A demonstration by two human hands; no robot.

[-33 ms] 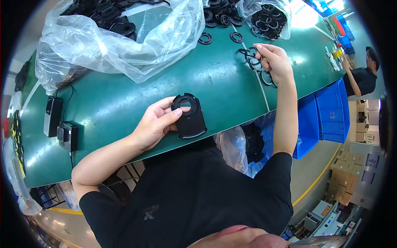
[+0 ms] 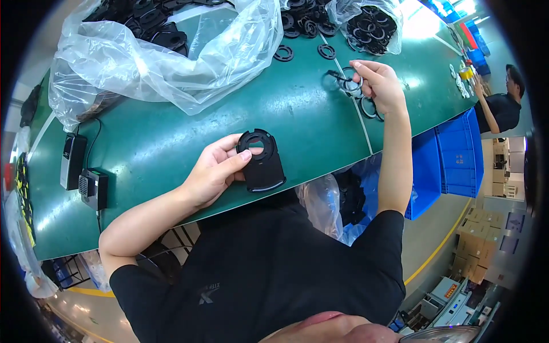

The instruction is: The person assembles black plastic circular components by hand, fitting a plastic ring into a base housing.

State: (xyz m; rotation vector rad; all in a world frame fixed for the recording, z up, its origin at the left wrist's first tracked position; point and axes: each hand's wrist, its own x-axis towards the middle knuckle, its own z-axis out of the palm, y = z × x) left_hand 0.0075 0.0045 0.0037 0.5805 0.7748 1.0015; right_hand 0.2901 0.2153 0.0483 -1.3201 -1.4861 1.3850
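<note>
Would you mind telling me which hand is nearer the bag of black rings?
Right. The right hand is below the bag in the picture; the left hand is farther down and leftward.

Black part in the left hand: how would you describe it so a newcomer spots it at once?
Find the green table and look along its edge nearest the person's torso. There the left hand holds the black part, with a round hole toward its far end. Unlike the loose flat rings farther back, it has a solid, roughly rectangular body.
</note>
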